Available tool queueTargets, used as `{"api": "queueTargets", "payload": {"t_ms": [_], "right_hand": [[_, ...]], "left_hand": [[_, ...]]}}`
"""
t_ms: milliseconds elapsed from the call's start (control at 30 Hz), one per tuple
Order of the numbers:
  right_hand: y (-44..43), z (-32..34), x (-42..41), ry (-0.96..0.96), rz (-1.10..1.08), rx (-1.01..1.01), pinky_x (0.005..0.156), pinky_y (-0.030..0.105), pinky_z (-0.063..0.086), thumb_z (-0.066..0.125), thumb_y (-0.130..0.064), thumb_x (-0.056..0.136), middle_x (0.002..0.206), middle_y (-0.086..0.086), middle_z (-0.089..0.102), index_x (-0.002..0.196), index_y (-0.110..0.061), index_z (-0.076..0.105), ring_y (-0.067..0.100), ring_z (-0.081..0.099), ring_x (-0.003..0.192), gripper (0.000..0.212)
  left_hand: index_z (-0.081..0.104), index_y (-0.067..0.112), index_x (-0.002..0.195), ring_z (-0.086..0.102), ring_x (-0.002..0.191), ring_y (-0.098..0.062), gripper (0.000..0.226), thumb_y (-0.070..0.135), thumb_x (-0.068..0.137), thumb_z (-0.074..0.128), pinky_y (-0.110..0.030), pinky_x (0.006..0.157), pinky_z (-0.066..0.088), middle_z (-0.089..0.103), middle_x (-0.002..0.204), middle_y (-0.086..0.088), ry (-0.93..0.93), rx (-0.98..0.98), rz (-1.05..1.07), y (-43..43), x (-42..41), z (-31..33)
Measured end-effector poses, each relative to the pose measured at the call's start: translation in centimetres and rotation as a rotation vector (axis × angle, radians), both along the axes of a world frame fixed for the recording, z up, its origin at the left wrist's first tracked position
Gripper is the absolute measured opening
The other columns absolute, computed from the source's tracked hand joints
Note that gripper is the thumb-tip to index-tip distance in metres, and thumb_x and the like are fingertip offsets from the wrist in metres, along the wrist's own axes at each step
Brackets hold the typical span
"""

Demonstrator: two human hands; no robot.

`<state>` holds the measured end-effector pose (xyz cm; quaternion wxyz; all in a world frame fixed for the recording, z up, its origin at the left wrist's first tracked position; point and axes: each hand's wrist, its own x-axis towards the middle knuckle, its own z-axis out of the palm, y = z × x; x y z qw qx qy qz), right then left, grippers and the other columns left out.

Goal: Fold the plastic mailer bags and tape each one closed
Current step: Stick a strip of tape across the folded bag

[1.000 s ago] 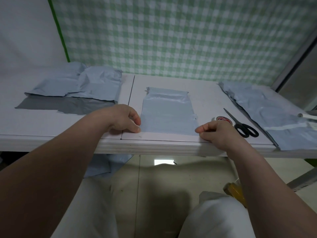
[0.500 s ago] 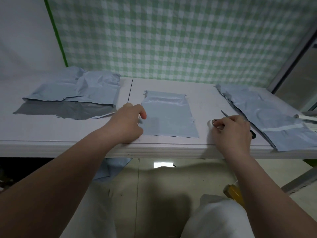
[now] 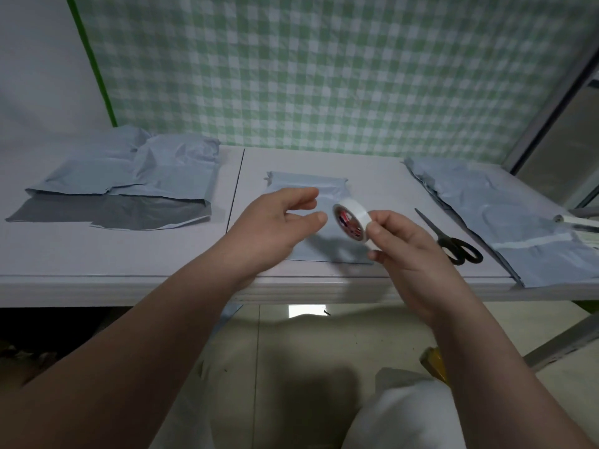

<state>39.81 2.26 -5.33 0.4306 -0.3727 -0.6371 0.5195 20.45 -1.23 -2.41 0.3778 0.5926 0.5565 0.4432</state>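
Taping step. Right hand (image 3: pixel 408 251) pinches the tape roll (image 3: pixel 351 222) over the folded mailer bag (image 3: pixel 330 189); left hand (image 3: pixel 275 228), fingers (image 3: pixel 301 196) spread and empty, should next peel the free end.

Scissors (image 3: pixel 453 239) lie right of the folded mailer (image 3: pixel 308 186).

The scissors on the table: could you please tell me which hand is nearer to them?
Right. The right hand, gripping the tape roll, is just left of the scissors; the left hand hovers farther left, over the folded mailer.
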Motion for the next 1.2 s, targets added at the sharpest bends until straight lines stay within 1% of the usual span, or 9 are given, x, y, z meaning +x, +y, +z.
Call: {"api": "queueTargets", "payload": {"t_ms": [67, 167, 300, 433, 600, 800, 967, 1100, 1200], "right_hand": [[-0.2, -0.6, -0.3, 0.054, 0.057, -0.009, 0.083, 0.031, 0.042, 0.058, -0.033, 0.085, 0.102, -0.004, 0.066, 0.098, -0.020, 0.064, 0.010, 0.058, 0.097, 0.019], [-0.6, -1.1, -0.7, 0.075, 0.123, -0.009, 0.091, 0.043, 0.041, 0.067, -0.044, 0.078, 0.108, -0.001, 0.065, 0.099, -0.024, 0.065, 0.018, 0.057, 0.105, 0.029], [-0.8, -1.5, -1.1, 0.072, 0.143, -0.001, 0.087, 0.033, 0.041, 0.060, -0.035, 0.082, 0.104, -0.008, 0.066, 0.094, -0.029, 0.065, 0.008, 0.058, 0.102, 0.014], [-1.1, -1.3, -1.3, 0.066, 0.126, -0.005, 0.088, 0.035, 0.043, 0.053, -0.030, 0.087, 0.105, -0.004, 0.067, 0.098, -0.021, 0.063, 0.012, 0.059, 0.103, 0.018], [-1.4, -1.0, -1.6, 0.074, 0.138, -0.043, 0.084, 0.034, 0.043, 0.052, -0.031, 0.087, 0.096, 0.000, 0.069, 0.099, -0.015, 0.064, 0.015, 0.061, 0.095, 0.023], [-1.8, -0.7, -2.2, -0.028, 0.076, 0.067, 0.081, 0.029, 0.042, 0.056, -0.028, 0.083, 0.091, -0.005, 0.060, 0.087, -0.024, 0.062, 0.008, 0.053, 0.084, 0.008], [-2.0, -0.7, -2.8, -0.112, 0.056, 0.149, 0.083, 0.048, 0.048, 0.054, -0.026, 0.085, 0.086, -0.013, 0.058, 0.086, -0.028, 0.058, 0.010, 0.052, 0.080, 0.005], [-1.9, -1.2, -2.7, 0.006, 0.105, 0.063, 0.096, 0.050, 0.046, 0.052, -0.021, 0.087, 0.092, -0.006, 0.059, 0.091, -0.021, 0.058, 0.011, 0.055, 0.091, 0.008], [-1.9, -1.1, -2.5, 0.167, 0.189, -0.063, 0.101, 0.042, 0.045, 0.050, -0.017, 0.087, 0.097, 0.004, 0.059, 0.094, -0.013, 0.056, 0.014, 0.056, 0.098, 0.010]], "left_hand": [[0.053, 0.025, 0.132, 0.061, 0.104, -0.001, 0.043, 0.024, 0.090, 0.061, -0.034, 0.099, 0.048, 0.058, 0.125, 0.015, -0.066, -0.020, -0.007, -0.3, 0.1, 0.0], [0.062, 0.024, 0.123, 0.062, 0.103, 0.000, 0.035, 0.020, 0.088, 0.063, -0.033, 0.100, 0.047, 0.064, 0.117, 0.014, -0.116, -0.013, -0.009, -0.7, 0.1, -0.2], [0.066, 0.024, 0.118, 0.062, 0.101, 0.003, 0.031, 0.017, 0.088, 0.063, -0.028, 0.099, 0.046, 0.066, 0.114, 0.013, -0.111, 0.033, 0.020, -1.1, 0.0, -0.3], [0.066, 0.023, 0.117, 0.062, 0.097, 0.007, 0.031, 0.014, 0.088, 0.063, -0.012, 0.089, 0.047, 0.068, 0.109, 0.015, -0.075, 0.092, 0.023, -1.5, 0.0, -0.2], [0.069, 0.028, 0.107, 0.063, 0.098, 0.003, 0.025, 0.014, 0.087, 0.064, -0.022, 0.095, 0.045, 0.070, 0.104, 0.013, -0.032, 0.140, 0.038, -1.5, 0.2, -0.2], [0.071, 0.021, 0.106, 0.062, 0.095, 0.008, 0.023, 0.010, 0.086, 0.065, -0.007, 0.088, 0.045, 0.068, 0.099, 0.018, 0.076, 0.214, 0.120, -1.4, 0.1, 0.1], [0.071, 0.023, 0.102, 0.062, 0.091, 0.010, 0.027, 0.004, 0.084, 0.066, -0.002, 0.080, 0.044, 0.066, 0.093, 0.021, 0.134, 0.261, 0.147, -1.5, 0.1, 0.3], [0.069, 0.027, 0.103, 0.063, 0.091, 0.006, 0.030, 0.010, 0.079, 0.072, -0.007, 0.082, 0.046, 0.068, 0.100, 0.017, 0.089, 0.204, 0.112, -1.2, -0.3, 0.3], [0.067, 0.023, 0.106, 0.065, 0.093, -0.001, 0.027, 0.016, 0.081, 0.071, -0.020, 0.082, 0.054, 0.069, 0.104, 0.010, -0.087, 0.036, 0.011, -1.3, -0.7, 0.1]]}}
